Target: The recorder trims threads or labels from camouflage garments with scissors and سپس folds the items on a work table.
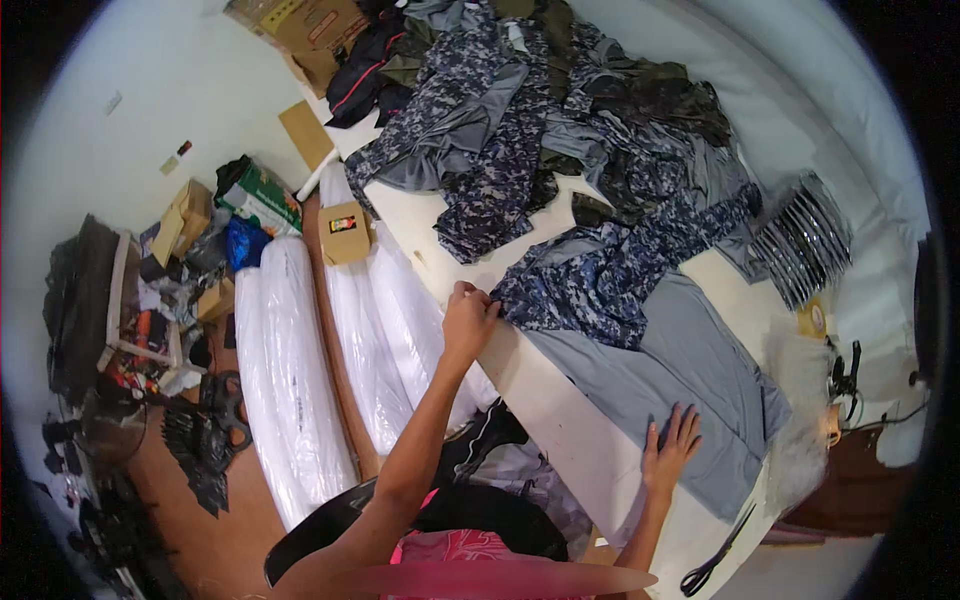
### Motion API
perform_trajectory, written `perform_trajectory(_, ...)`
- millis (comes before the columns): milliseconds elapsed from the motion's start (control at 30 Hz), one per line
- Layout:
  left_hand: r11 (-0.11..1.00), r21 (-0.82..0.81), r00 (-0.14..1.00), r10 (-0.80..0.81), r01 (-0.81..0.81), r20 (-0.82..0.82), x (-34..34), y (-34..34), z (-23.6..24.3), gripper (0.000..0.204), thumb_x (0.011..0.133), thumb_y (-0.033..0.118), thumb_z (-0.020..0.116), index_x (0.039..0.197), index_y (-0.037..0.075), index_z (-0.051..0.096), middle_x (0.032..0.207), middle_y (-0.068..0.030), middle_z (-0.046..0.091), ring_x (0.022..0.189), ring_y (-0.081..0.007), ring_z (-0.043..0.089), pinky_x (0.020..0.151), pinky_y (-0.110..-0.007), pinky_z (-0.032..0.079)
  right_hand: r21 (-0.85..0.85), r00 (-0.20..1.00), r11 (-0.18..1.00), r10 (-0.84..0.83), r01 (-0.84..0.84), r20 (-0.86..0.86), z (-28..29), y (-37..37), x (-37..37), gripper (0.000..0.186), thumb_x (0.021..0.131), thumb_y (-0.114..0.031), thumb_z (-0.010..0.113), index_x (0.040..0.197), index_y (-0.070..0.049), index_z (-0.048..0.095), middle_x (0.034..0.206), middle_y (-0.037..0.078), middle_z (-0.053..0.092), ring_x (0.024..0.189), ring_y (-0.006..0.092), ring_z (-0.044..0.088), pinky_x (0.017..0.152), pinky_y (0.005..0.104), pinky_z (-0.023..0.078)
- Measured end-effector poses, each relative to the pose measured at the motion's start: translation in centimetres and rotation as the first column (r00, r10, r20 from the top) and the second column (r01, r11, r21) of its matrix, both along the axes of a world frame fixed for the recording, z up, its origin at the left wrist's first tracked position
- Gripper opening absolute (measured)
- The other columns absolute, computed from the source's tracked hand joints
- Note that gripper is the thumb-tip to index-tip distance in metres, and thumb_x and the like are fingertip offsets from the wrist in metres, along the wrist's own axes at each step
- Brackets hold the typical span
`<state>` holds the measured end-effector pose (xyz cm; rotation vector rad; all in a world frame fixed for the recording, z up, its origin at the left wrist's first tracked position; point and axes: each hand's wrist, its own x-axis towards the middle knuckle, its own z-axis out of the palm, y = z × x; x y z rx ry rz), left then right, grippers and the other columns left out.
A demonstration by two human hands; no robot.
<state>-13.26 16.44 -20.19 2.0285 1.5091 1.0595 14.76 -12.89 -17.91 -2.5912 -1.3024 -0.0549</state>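
A garment with a plain grey body (690, 350) and a blue digital-camouflage part (600, 280) is spread on the white table. My left hand (470, 320) is at the table's left edge, its fingers closed on the tip of the camouflage part. Across the grey cloth lies my right hand (670, 452), flat with the fingers apart and holding nothing. Black-handled scissors (715, 558) rest near the table's front right corner.
A heap of camouflage and grey garments (560, 110) covers the table's far end. Clear-wrapped packs (805, 240) are stacked along the right side. Wrapped white rolls (285, 370) lie on the floor at left, with a small cardboard box (345, 240) on some. A cluttered shelf (145, 320) stands beyond.
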Motion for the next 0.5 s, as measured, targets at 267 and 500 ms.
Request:
perform_trajectory(267,0.974,-0.186,0.947,-0.067,0.131,0.315,-3.8,3.0,-1.9,0.023,0.095,0.023,0.061,0.092,0.000,0.060,0.082,-0.0078,0.058,0.061,-0.0151,0.057,0.054,-0.030,0.048,0.007,0.969,0.971,-0.239,0.239,0.062,-0.6,-6.8,4.7,0.064,0.094,-0.045,0.050,0.144,-0.006,0.039,0.153,0.018,0.029,0.144,0.0344,0.021,0.115,0.0516,0.013)
perform_trajectory(500,0.577,-0.695,0.711,0.257,0.430,0.654,-1.9,-3.0,3.5,0.040,0.099,0.032,0.052,0.128,0.008,0.038,0.083,-0.0102,0.066,0.060,-0.0148,0.060,0.051,-0.025,0.045,0.047,0.969,0.970,-0.241,0.239,0.048,-0.9,-8.8,5.2,0.063,0.094,-0.042,0.053,0.143,-0.006,0.040,0.153,0.018,0.030,0.143,0.0340,0.023,0.115,0.0517,0.013)
